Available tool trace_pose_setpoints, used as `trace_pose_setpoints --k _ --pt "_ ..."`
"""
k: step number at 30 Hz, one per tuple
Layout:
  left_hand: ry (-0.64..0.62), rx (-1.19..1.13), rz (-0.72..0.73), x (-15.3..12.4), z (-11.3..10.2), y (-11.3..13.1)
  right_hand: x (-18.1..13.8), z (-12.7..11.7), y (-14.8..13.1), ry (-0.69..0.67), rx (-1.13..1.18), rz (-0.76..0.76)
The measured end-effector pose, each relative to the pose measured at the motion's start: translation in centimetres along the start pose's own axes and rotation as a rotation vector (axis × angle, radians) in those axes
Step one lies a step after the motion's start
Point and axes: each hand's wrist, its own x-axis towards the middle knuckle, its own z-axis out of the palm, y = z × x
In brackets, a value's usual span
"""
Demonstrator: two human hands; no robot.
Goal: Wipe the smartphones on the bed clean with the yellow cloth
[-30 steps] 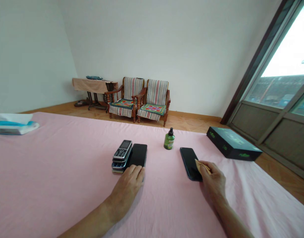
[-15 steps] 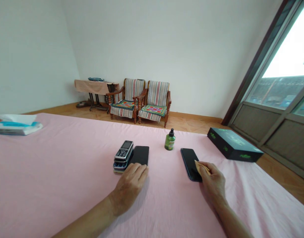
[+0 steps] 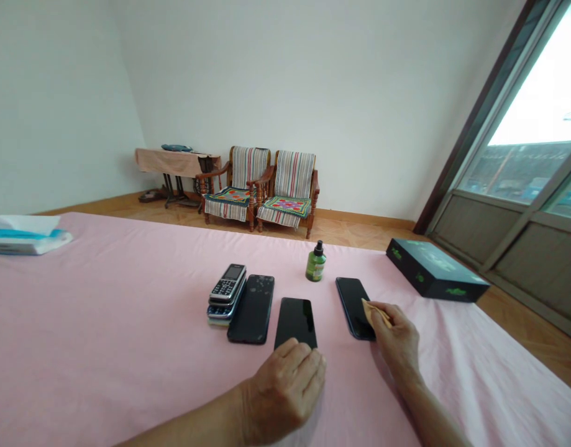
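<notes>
My left hand (image 3: 289, 385) is closed on the near end of a black smartphone (image 3: 296, 320), low over the pink cloth. My right hand (image 3: 397, 335) pinches a folded tan wiping cloth (image 3: 376, 312) against the near right part of another smartphone (image 3: 354, 304). Left of the held phone lies a third black smartphone (image 3: 252, 308) with pale smudges near its top. Beside it is a stack of older phones, a silver keypad phone (image 3: 228, 284) uppermost. A green spray bottle (image 3: 315, 264) with a black top stands behind the phones.
A black box (image 3: 437, 270) with green marks sits at the back right of the pink-covered table (image 3: 127, 323). On the far left is a pack of tissues (image 3: 27, 236). Two wooden armchairs (image 3: 285, 186) stand beyond the table.
My left hand has moved right and nearer with a smartphone, away from the stack, uncovering the smudged one. My right hand stays at its phone with the cloth.
</notes>
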Motion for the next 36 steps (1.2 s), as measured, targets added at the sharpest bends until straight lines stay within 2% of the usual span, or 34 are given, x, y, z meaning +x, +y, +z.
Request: trace_pose_setpoints --k 4,7,9,12,15,18,21,26,29,36 --pt "0.044 -0.058 0.032 0.0 0.7 1.1 0.1 0.1 0.1 -0.009 -0.007 -0.033" --pt "-0.02 -0.171 -0.016 0.2 0.7 1.2 0.2 0.1 0.2 0.005 -0.03 -0.099" --pt "-0.061 -0.265 -0.091 0.1 0.3 0.9 0.1 0.1 0.2 0.022 -0.042 -0.15" --pt "-0.107 -0.392 -0.275 -0.7 -0.8 0.0 -0.1 0.1 0.2 0.04 -0.048 -0.211" --pt "-0.205 -0.479 -0.415 -1.8 -1.6 -0.7 -0.4 0.3 -0.1 0.028 -0.04 -0.28" --pt "-0.295 -0.526 -0.48 -2.6 -1.8 -1.0 -0.9 0.7 -0.5 -0.009 -0.031 -0.357" --pt "-0.331 -0.564 -0.521 -2.8 -1.5 -0.9 -1.7 1.4 -1.1 -0.068 -0.012 -0.407" --pt "-0.331 -0.624 -0.545 -2.7 -1.3 -1.1 -3.3 3.3 -2.8 -0.336 0.102 -0.408" --pt "-0.339 -0.647 -0.569 -2.7 -1.3 -1.1 -3.8 5.1 -3.8 -0.461 0.039 -0.414" --pt "-0.302 -0.696 -0.638 -2.8 -0.8 -1.0 -3.2 10.4 -4.7 -0.492 -0.103 -0.459"
